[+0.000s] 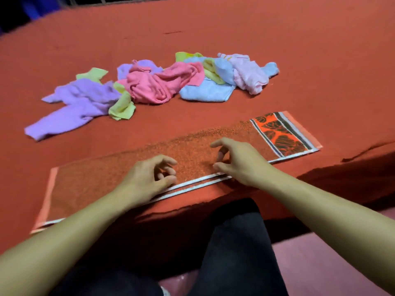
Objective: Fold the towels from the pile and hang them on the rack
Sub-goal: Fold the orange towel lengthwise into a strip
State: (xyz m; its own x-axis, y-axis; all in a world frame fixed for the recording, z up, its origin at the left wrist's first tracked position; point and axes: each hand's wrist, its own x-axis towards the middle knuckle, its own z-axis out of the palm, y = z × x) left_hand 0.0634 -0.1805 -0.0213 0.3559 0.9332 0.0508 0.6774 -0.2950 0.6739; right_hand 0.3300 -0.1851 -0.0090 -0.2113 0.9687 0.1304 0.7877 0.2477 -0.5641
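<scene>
An orange towel lies flat along the near edge of the red surface, folded lengthwise, with white edge stripes toward me and a black-and-orange patterned band at its right end. My left hand is over the towel's middle by the white edge, fingers loosely curled and holding nothing. My right hand is just to its right, fingers also loosely curled, thumb close to the white stripe. Behind them lies the crumpled pile of towels in purple, pink, green, blue and pale pink. No rack is in view.
The red covered surface stretches far back to a dark edge with metal bars. My legs in dark trousers stand against its near edge. Pink floor shows at the lower right.
</scene>
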